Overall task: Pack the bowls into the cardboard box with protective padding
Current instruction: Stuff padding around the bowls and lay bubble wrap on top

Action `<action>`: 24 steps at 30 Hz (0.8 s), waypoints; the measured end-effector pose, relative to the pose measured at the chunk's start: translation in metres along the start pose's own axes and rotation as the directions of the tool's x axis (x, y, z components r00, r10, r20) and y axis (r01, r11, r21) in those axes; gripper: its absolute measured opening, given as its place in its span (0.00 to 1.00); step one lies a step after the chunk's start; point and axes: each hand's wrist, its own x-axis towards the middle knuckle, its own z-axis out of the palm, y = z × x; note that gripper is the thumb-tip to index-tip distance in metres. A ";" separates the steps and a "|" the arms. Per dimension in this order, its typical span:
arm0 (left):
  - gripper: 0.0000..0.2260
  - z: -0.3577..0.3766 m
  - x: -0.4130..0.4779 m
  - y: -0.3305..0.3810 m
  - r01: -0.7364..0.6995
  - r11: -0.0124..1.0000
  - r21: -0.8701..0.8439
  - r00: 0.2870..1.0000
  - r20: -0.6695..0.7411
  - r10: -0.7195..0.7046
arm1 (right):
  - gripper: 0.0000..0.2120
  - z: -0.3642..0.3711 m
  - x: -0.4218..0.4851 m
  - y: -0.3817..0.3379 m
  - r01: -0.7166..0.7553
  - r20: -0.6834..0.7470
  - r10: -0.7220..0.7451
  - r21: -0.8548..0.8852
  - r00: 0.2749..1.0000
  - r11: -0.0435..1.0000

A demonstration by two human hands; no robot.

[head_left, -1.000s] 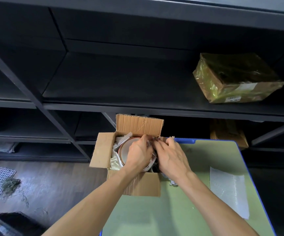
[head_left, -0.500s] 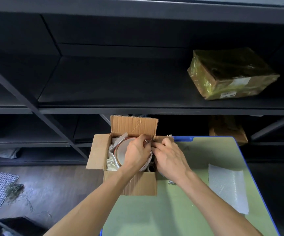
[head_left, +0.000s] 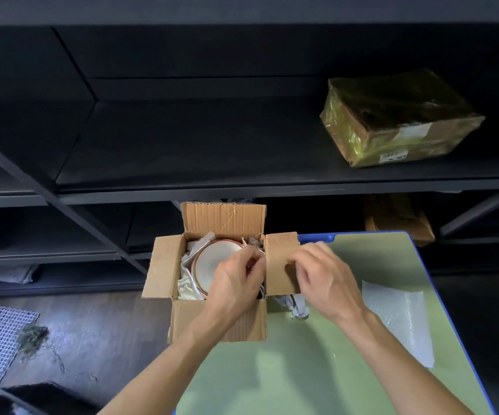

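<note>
Directly under the curled left hand (head_left: 236, 283), grip unclear, a round white brown-rimmed bowl (head_left: 215, 263) lies among crumpled white paper (head_left: 186, 287) in the brown cardboard box (head_left: 236, 324); the right hand (head_left: 327, 280) grips its flap (head_left: 279, 253).

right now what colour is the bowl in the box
The bowl is white with a reddish-brown rim; the head view shows it best.

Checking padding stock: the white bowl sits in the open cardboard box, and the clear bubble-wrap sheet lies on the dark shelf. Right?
Not quite: the head view shows the clear bubble-wrap sheet lying on the green tabletop, not the dark shelf. The white bowl does sit in the open cardboard box.
</note>
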 end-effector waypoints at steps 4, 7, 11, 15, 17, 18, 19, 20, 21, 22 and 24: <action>0.06 0.026 -0.019 0.020 -0.085 0.993 0.084 0.995 0.067 0.080 | 0.09 0.003 -0.011 0.040 -0.156 0.010 0.155 0.005 0.988 0.988; 0.07 0.047 -0.029 0.027 -0.176 0.970 0.168 0.977 0.151 0.151 | 0.11 0.016 -0.018 0.062 -0.202 0.146 0.204 -0.029 0.968 0.979; 0.09 0.068 -0.039 0.028 -0.265 0.922 0.281 0.954 0.214 0.209 | 0.16 0.037 -0.020 0.085 -0.215 0.295 0.227 -0.071 0.928 0.974; 0.11 0.086 -0.052 0.024 -0.286 0.892 0.350 0.937 0.296 0.184 | 0.21 0.056 0.000 0.101 -0.179 0.412 0.198 -0.086 0.889 0.980; 0.12 0.094 -0.057 0.022 -0.245 0.888 0.390 0.943 0.308 0.125 | 0.26 0.066 0.018 0.107 -0.169 0.458 0.182 -0.071 0.870 0.983; 0.12 0.098 -0.056 0.021 -0.214 0.888 0.407 0.948 0.307 0.088 | 0.27 0.072 0.029 0.109 -0.168 0.481 0.180 -0.069 0.858 0.983; 0.12 0.101 -0.054 0.020 -0.188 0.890 0.416 0.952 0.302 0.060 | 0.29 0.078 0.040 0.110 -0.168 0.507 0.181 -0.072 0.843 0.983; 0.12 0.105 -0.051 0.019 -0.158 0.895 0.417 0.955 0.294 0.032 | 0.30 0.084 0.051 0.111 -0.168 0.540 0.180 -0.073 0.822 0.983; 0.12 0.109 -0.047 0.018 -0.132 0.901 0.412 0.958 0.285 0.010 | 0.31 0.091 0.060 0.111 -0.162 0.576 0.175 -0.074 0.799 0.984; 0.11 0.112 -0.044 0.018 -0.107 0.904 0.414 0.961 0.275 -0.012 | 0.30 0.097 0.066 0.111 -0.147 0.607 0.165 -0.079 0.777 0.986; 0.12 0.119 -0.037 0.016 -0.079 0.892 0.446 0.969 0.245 -0.037 | 0.26 0.107 0.072 0.111 -0.098 0.649 0.139 -0.099 0.748 0.990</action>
